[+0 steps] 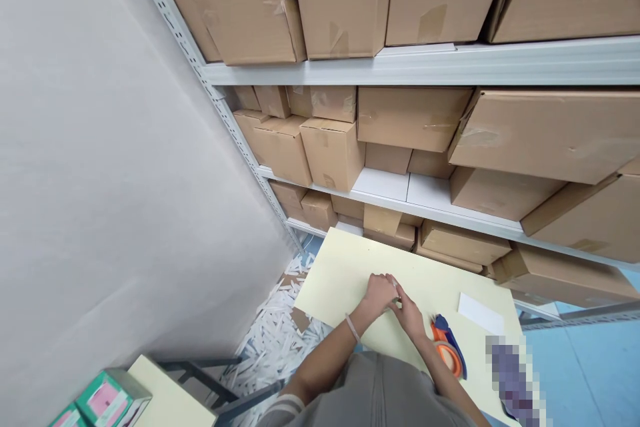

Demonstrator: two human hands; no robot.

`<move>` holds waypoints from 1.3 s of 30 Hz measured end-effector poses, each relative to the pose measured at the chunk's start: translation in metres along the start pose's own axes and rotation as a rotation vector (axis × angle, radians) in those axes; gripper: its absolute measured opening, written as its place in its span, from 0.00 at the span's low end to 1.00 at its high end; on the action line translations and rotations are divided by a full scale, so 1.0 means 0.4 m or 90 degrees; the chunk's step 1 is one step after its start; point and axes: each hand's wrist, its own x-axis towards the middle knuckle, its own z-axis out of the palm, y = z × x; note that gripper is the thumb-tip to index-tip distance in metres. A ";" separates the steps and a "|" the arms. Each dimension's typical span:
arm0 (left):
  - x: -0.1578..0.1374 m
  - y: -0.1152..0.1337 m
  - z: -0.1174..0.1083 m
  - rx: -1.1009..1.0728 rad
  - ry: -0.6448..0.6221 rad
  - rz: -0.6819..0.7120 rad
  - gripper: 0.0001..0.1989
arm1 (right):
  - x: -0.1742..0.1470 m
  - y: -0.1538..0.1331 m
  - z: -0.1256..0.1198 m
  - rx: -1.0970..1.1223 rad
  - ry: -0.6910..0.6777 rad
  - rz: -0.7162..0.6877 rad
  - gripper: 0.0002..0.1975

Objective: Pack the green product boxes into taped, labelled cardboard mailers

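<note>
My left hand (379, 295) and my right hand (409, 317) meet over the pale yellow table (345, 267). The left fingers are curled in, and the right fingers close against them from the other side. Whatever sits between the two hands is too small and too covered to make out. A light band circles my left wrist. Just right of my right forearm lies an orange and blue tape dispenser (449, 348). Farther right, a white sheet of paper (481, 312) rests flat on the tabletop.
Shelves (425, 67) loaded with cardboard boxes (333, 150) stand beyond the table. A plain wall (150, 180) runs along the left. White paper strips (273, 333) litter the floor there. Green boxes (113, 395) sit at lower left. A blurred patch covers the table's right end.
</note>
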 end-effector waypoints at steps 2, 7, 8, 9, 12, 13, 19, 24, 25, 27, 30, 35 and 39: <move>0.003 -0.032 -0.024 -0.029 -0.002 0.001 0.13 | -0.005 0.003 0.002 0.009 0.003 -0.012 0.32; 0.029 -0.125 -0.051 -0.219 0.107 -0.170 0.15 | -0.013 -0.007 0.003 0.031 0.014 -0.043 0.32; 0.032 -0.139 -0.048 -0.263 0.130 -0.215 0.15 | -0.014 -0.011 0.002 0.023 0.014 -0.040 0.32; 0.034 -0.151 -0.042 -0.292 0.148 -0.255 0.14 | -0.014 -0.014 0.002 0.013 0.010 -0.035 0.32; 0.025 -0.165 -0.010 -0.292 0.180 -0.338 0.14 | -0.018 -0.020 0.001 -0.013 -0.012 -0.019 0.32; 0.020 -0.165 0.001 -0.286 0.191 -0.358 0.15 | -0.019 -0.021 0.000 -0.020 -0.018 -0.015 0.32; -0.013 -0.124 0.016 -0.258 0.249 -0.225 0.12 | -0.021 -0.019 -0.002 -0.034 -0.013 -0.010 0.32; -0.043 -0.073 0.013 -0.214 0.208 -0.037 0.14 | -0.023 -0.027 -0.004 -0.045 -0.008 -0.010 0.32; -0.052 -0.065 0.016 -0.203 0.179 -0.021 0.15 | -0.024 -0.029 -0.005 -0.048 -0.008 -0.007 0.32; -0.067 -0.054 0.023 -0.189 0.136 -0.011 0.18 | -0.027 -0.030 -0.006 -0.048 -0.010 -0.003 0.32; -0.080 -0.047 0.028 -0.167 0.111 -0.019 0.19 | -0.029 -0.028 -0.005 -0.042 -0.010 -0.004 0.32; -0.075 -0.040 0.031 -0.075 0.120 -0.081 0.20 | -0.024 -0.023 0.000 -0.044 -0.009 0.003 0.32; -0.069 -0.033 0.040 -0.057 0.110 -0.141 0.18 | -0.023 -0.023 0.002 -0.047 -0.015 0.008 0.33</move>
